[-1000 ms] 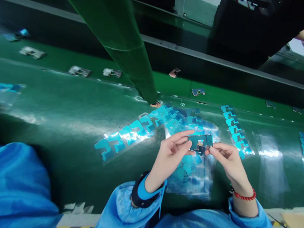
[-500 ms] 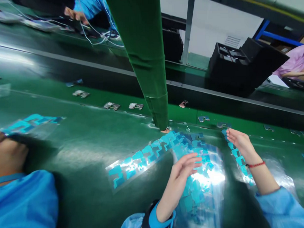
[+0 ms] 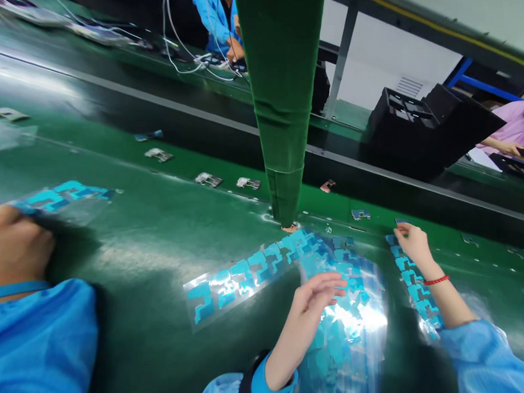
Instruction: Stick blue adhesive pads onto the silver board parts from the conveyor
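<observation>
My left hand (image 3: pixel 319 300) hovers, fingers stretched out and holding nothing, over a pile of clear sheets bearing blue film pieces (image 3: pixel 336 343). My right hand (image 3: pixel 414 248), with a red bracelet at the wrist, reaches to the edge of the green strip. Its fingertips are pinched at a small circuit board (image 3: pixel 400 221), mostly hidden behind them. Beneath that hand and forearm lies a strip of blue film pieces (image 3: pixel 413 280) on clear backing. Another such strip (image 3: pixel 247 271) slants out leftward from the pile.
At far left a co-worker's hand (image 3: pixel 18 245) rests by a blue film strip (image 3: pixel 66 195). Several small boards (image 3: pixel 360 214) lie along the green strip. A green-wrapped post (image 3: pixel 285 115) stands ahead. Beyond are black boxes (image 3: pixel 406 128), cables (image 3: pixel 189 67) and other people.
My right hand has closed its fingers at the circuit board, where they were stretched out before. My left hand stays nearly in place. The view has shifted slightly.
</observation>
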`<state>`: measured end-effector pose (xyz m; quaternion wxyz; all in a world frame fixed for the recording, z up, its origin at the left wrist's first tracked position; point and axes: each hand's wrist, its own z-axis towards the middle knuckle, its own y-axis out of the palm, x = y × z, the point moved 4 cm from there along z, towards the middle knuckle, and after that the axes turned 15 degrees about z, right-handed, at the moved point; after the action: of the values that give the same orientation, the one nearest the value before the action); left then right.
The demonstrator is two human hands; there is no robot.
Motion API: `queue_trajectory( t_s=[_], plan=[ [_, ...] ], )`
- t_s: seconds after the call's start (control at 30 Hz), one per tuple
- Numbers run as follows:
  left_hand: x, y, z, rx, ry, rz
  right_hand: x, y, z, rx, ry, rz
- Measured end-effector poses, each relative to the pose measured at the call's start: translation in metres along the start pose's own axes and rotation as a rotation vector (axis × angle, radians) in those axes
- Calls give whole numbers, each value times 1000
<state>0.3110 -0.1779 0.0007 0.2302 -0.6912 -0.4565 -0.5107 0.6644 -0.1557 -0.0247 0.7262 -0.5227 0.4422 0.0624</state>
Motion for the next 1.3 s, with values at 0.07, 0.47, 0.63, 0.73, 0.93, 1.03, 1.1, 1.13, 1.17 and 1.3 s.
queue_trajectory(
  t_s=[0.07,0.47,0.63,0.73,0.93,1.03,1.1,1.13,1.17,1.3],
  plan=[
    [-1,0,0,-1,3,10,-19,30,-1,-77,-123,-21],
    [-8,2,6,-14,-17,38,-55,88,-28,-296,-474,-120],
    [-9,6,3,-3,-10,16,-51,87,-48,-299,-536,-167],
    [-8,8,3,-2,11,-11,-54,84,-60,-278,-565,-148],
    [-3,-10,9,170,90,-67,-51,95,-114,-308,-579,-158],
    [-1,-14,11,207,116,-54,-44,103,-133,-359,-562,-155],
    [-1,-13,12,217,133,-32,-42,103,-134,-372,-554,-112],
    [-1,-12,12,227,141,-15,-41,101,-133,-373,-550,-86],
    [-1,-13,12,240,150,8,-40,100,-130,-369,-541,-62],
    [15,-36,14,330,189,180,-40,94,-125,-333,-486,13]
  ],
)
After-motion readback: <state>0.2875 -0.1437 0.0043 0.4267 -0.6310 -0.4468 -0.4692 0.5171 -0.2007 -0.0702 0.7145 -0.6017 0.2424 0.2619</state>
